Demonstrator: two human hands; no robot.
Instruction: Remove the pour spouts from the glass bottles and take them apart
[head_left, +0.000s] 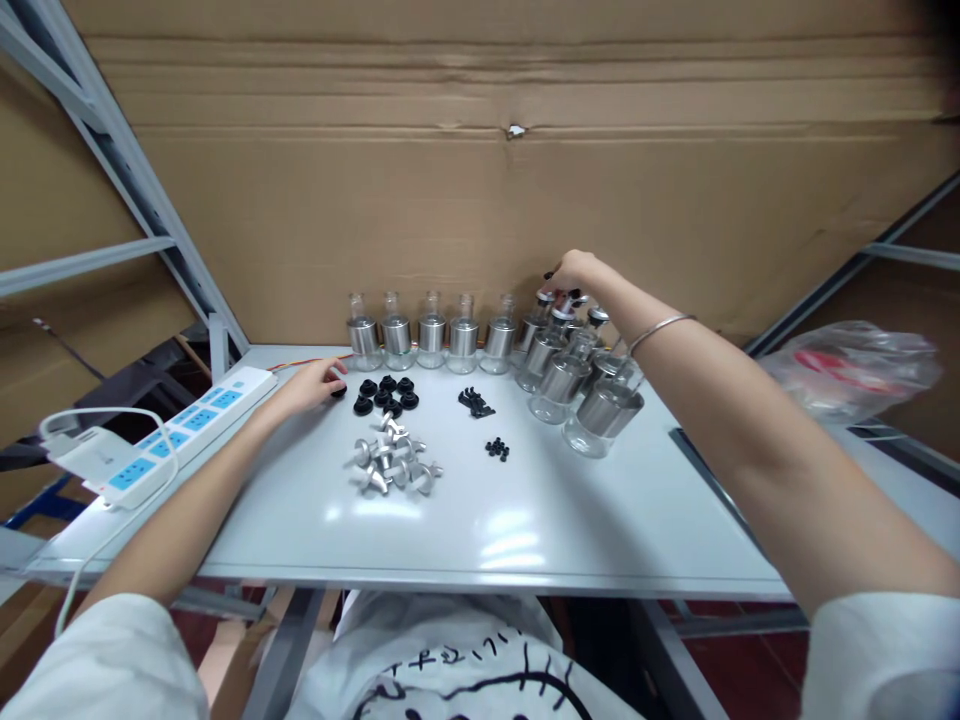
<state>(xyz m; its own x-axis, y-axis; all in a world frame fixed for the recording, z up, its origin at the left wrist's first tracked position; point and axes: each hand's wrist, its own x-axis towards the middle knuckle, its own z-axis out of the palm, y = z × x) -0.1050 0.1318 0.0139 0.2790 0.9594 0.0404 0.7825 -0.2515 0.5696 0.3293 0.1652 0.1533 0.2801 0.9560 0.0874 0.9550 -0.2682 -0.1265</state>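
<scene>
My left hand (317, 385) rests on the left of the table, its fingers curled over a black round stopper (339, 391). Beside it lies a group of black stoppers (384, 397). My right hand (574, 272) reaches over the bottles at the back right, fingers pinched at a small black part (550, 275) above a bottle top. Glass bottles with steel bands (463, 337) stand in a row along the back, and more (604, 410) cluster under my right forearm. Silver spouts (394, 458) are heaped at the centre left, near small black levers (475, 402) and tiny black rings (497, 449).
A white power strip (187, 430) with a plugged-in adapter and cable lies along the left edge. A plastic bag (851, 370) with something red sits at the right. Cardboard (337, 200) walls the back, with metal frame bars at both sides.
</scene>
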